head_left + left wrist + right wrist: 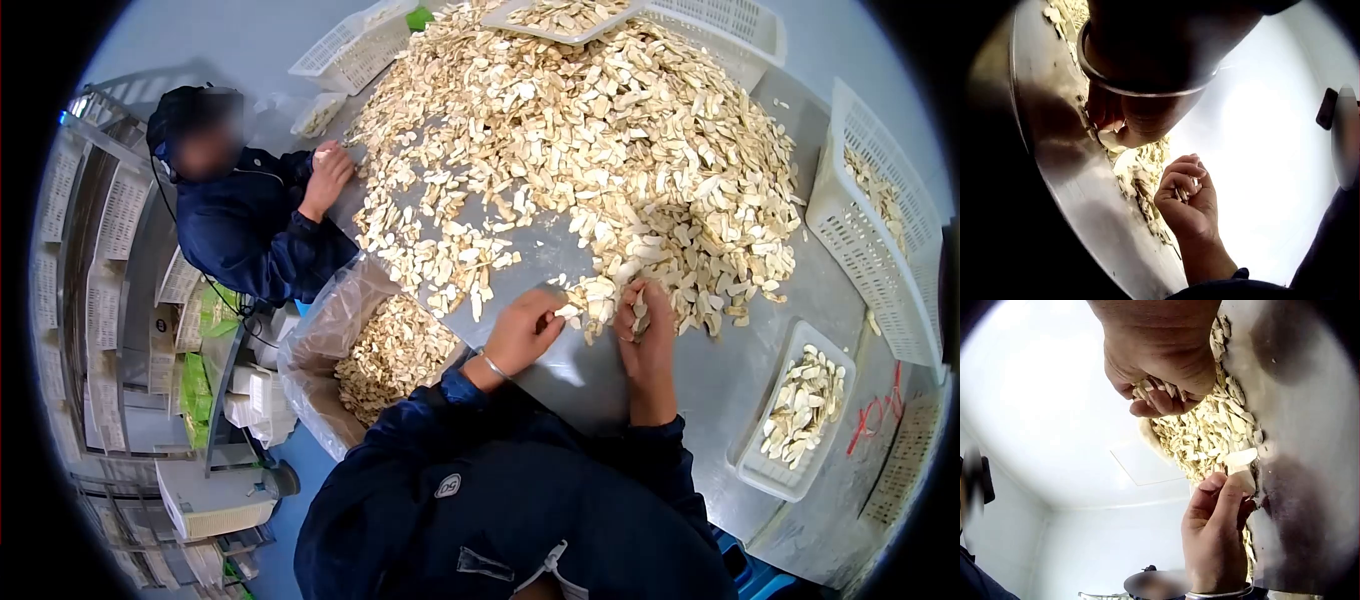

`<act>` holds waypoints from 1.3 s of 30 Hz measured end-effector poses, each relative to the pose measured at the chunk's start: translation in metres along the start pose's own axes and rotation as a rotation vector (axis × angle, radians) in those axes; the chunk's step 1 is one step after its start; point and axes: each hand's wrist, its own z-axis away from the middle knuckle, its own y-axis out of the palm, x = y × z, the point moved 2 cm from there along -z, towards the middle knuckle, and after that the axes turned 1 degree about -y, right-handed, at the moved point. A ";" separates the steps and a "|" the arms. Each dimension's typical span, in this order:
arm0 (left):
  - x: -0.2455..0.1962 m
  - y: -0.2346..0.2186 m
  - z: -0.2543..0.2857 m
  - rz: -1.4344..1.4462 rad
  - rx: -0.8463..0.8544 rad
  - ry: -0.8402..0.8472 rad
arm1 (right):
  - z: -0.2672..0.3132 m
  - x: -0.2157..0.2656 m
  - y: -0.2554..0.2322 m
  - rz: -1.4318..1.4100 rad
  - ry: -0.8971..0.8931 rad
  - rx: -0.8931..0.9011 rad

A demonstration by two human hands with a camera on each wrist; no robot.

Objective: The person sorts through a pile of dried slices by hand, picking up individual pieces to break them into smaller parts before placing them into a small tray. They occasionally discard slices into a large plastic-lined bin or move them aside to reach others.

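On the steel table (560, 250), both hands, left hand (522, 333) and right hand (645, 335), pinch pale slices (600, 150).

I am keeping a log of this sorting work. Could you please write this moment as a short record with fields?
left hand: left hand pinches one pale slice at the pile's near edge
right hand: right hand holds several slices in curled fingers
pile: large heap of slices on the metal table
containers: small white tray right of the hands, partly filled; lined box to the left
other person: second worker at the table's far left
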 end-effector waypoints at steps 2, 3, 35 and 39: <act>0.008 -0.001 0.002 0.128 -0.001 -0.142 | 0.000 -0.003 -0.002 -0.019 0.013 0.009; 0.016 0.002 0.003 0.295 -0.010 -0.187 | -0.001 -0.003 -0.002 0.007 0.025 -0.008; 0.029 -0.030 -0.010 -0.270 -0.121 -0.016 | -0.001 -0.011 -0.010 0.192 0.019 -0.115; 0.051 -0.014 -0.005 -0.288 -0.140 0.039 | -0.006 -0.021 -0.024 0.318 0.053 -0.047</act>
